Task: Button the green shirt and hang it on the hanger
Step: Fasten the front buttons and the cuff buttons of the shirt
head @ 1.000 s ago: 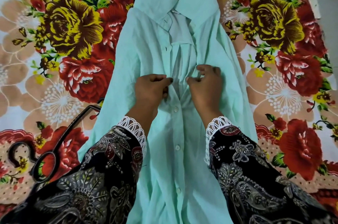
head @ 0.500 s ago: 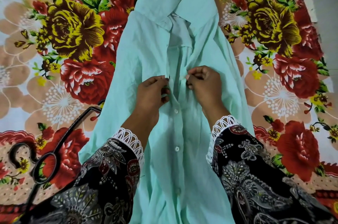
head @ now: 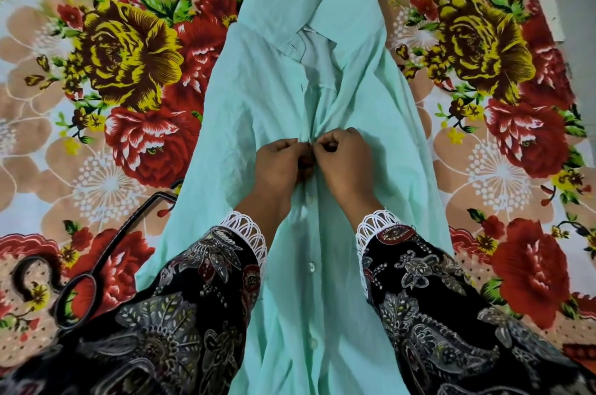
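The pale green shirt (head: 258, 97) lies flat on its back, collar at the far end. Its front is closed with white buttons (head: 311, 266) below my hands and gapes open above them up to the collar. My left hand (head: 280, 165) and my right hand (head: 345, 162) meet at the placket in the middle of the shirt, knuckles touching. Each pinches one edge of the front opening; the button between the fingertips is hidden. A black hanger (head: 106, 249) lies to the left, its far end tucked under the shirt's edge.
Everything rests on a bed sheet (head: 503, 168) printed with large red and yellow flowers. My dark patterned sleeves with white lace cuffs (head: 248, 233) cover the lower shirt on both sides. A grey strip of floor (head: 580, 7) shows at the far right edge.
My two hands have come together at the placket; a second ago they held the two front edges a little apart.
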